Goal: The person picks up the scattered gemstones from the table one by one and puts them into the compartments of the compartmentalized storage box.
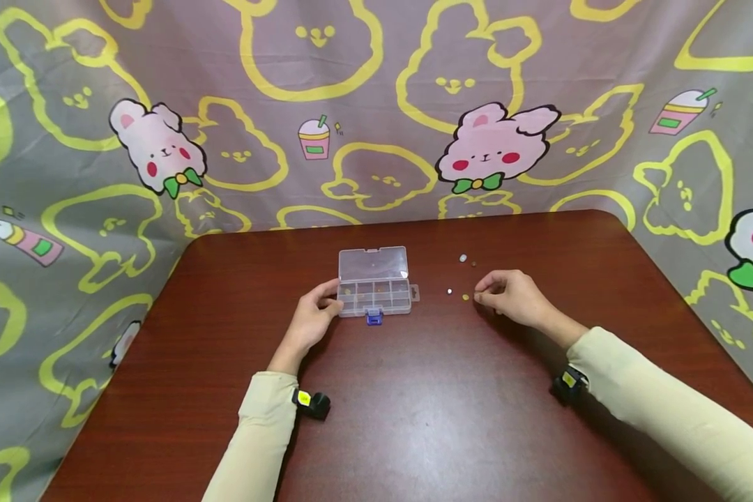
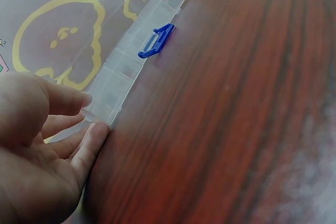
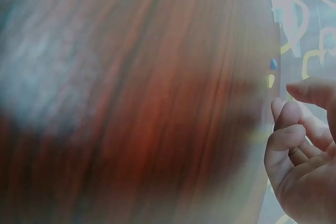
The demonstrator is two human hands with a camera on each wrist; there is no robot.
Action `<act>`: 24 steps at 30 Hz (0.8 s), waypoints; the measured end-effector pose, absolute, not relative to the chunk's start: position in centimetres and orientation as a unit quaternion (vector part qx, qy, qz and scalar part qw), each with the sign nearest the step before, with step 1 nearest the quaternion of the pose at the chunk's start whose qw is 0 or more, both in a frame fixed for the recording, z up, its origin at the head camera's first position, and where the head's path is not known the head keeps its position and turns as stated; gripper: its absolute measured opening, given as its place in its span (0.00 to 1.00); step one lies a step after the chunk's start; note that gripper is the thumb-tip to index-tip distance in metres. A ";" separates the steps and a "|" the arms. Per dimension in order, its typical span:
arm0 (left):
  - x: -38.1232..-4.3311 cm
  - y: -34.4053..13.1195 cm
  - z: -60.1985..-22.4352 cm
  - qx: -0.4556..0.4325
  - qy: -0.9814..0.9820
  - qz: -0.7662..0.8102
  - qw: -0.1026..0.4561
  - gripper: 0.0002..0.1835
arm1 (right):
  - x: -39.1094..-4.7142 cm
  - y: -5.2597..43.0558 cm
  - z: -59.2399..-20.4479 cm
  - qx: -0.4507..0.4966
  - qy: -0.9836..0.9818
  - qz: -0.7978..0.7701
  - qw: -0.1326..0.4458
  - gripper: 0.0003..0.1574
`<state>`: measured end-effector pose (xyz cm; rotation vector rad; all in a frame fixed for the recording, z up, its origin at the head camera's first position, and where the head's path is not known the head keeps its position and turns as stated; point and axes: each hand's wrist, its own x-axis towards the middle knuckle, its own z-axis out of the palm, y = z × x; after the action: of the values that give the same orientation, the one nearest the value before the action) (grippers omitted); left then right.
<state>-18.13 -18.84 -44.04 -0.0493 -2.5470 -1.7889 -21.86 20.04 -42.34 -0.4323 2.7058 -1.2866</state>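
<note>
Bunny-print cloth [image 1: 385,125] backs the surface [image 1: 414,404]; wrist labels [image 1: 304,398] are illegible. Left hand [image 1: 314,317] grips a box [image 1: 373,265]; I cannot tell whether right hand [image 1: 516,298], near beads [image 1: 466,297], holds any.

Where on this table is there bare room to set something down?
A broad bare patch of the table lies between the two sleeves, in front of the clear box. There is also room left of the left hand and right of the right hand. It is crowded between the clear box and the right hand, where small pieces lie scattered.
</note>
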 end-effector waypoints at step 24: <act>-18.0 -18.7 -44.3 -0.010 -0.822 -0.569 0.022 0.26 | -21.8 16.4 -42.1 -0.175 0.865 -0.469 0.050 0.05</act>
<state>-18.03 -18.74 -44.29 -0.0316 -2.5481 -1.7618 -21.83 16.40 -42.11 -0.5321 2.6322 -1.4264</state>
